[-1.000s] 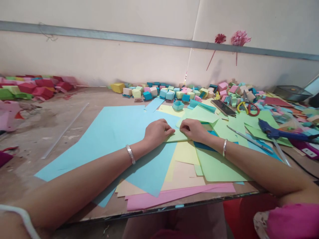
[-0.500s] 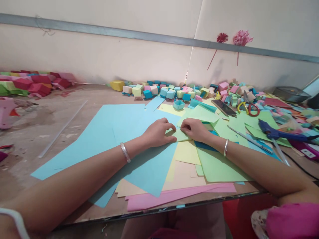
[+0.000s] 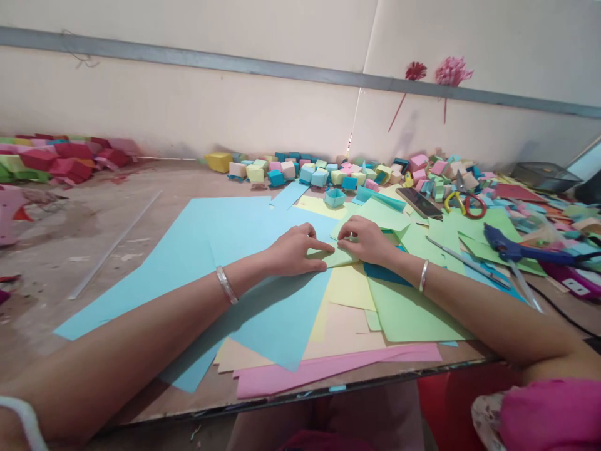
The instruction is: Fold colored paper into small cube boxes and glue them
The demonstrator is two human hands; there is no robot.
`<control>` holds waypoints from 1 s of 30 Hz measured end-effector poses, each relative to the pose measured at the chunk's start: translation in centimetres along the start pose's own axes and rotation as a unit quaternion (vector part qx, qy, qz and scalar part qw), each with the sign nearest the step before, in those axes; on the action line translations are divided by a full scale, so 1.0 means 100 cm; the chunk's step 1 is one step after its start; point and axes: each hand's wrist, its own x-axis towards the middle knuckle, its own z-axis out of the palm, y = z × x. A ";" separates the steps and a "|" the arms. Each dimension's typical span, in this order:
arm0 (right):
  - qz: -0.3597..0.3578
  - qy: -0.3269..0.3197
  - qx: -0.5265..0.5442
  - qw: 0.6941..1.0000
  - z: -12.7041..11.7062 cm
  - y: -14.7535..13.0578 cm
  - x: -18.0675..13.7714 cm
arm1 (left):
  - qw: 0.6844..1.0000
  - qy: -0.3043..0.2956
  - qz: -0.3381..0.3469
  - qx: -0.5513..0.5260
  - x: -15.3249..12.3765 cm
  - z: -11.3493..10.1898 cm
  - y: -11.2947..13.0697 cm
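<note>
A small light green piece of paper point(image 3: 345, 257) lies between my two hands, on top of blue sheets. My left hand point(image 3: 295, 252) rests at its left side, index finger stretched onto the paper and thumb apart below. At the paper's right side, my right hand point(image 3: 370, 243) has thumb and fingers pinched together on it; the exact grip is partly hidden. Large light blue sheets point(image 3: 201, 244) spread under my left hand and forearm. Beneath my right wrist lie green sheets point(image 3: 413, 310) and a dark blue piece point(image 3: 387, 273).
Folded paper boxes point(image 3: 319, 178) line the wall, with one open blue box point(image 3: 335, 198) nearer. On the right are a phone point(image 3: 420, 202), scissors point(image 3: 464, 205), a pen point(image 3: 469, 262) and a blue glue gun point(image 3: 521, 250). A clear stick point(image 3: 117, 244) lies left; pink paper point(image 3: 338, 369) lies along the table edge.
My left index finger has straightened out onto the green paper, and its thumb has drawn back slightly. My right fingers have shifted a little on the paper's edge. The view has moved slightly.
</note>
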 end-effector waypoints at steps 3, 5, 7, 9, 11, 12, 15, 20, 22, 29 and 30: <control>-0.037 0.026 -0.017 0.999 -0.002 -0.009 -0.001 | 1.000 0.000 0.005 0.008 0.000 0.001 -0.002; -0.067 0.009 -0.049 0.997 -0.002 -0.017 -0.002 | 1.000 -0.004 0.007 0.008 0.001 0.002 -0.004; -0.075 -0.027 -0.070 0.994 0.000 -0.023 -0.004 | 1.000 -0.007 0.010 0.006 0.002 0.002 -0.006; -0.060 -0.069 -0.060 0.994 0.004 -0.026 -0.004 | 1.000 -0.007 0.015 0.010 0.003 0.003 -0.007; -0.038 -0.105 -0.030 0.993 0.006 -0.026 -0.004 | 0.999 -0.007 0.026 0.019 0.003 0.003 -0.008; -0.029 -0.118 -0.014 0.993 0.007 -0.025 -0.004 | 0.999 -0.008 0.032 0.022 0.003 0.003 -0.008; -0.011 -0.139 0.007 0.990 0.007 -0.023 -0.001 | 0.999 -0.006 0.045 0.024 0.003 0.003 -0.010; -0.011 -0.185 0.009 0.983 -0.004 -0.018 0.003 | 0.999 -0.014 0.026 0.018 0.003 0.001 -0.008; -0.004 -0.209 0.006 0.978 -0.013 -0.014 0.004 | 1.000 -0.017 0.021 0.014 0.002 0.000 -0.007; 0.005 -0.304 -0.052 0.951 -0.045 -0.005 0.007 | 1.000 -0.013 0.020 0.008 0.002 0.000 -0.007; -0.003 -0.309 -0.056 0.949 -0.048 -0.005 0.006 | 1.000 -0.013 0.019 0.006 0.002 0.001 -0.008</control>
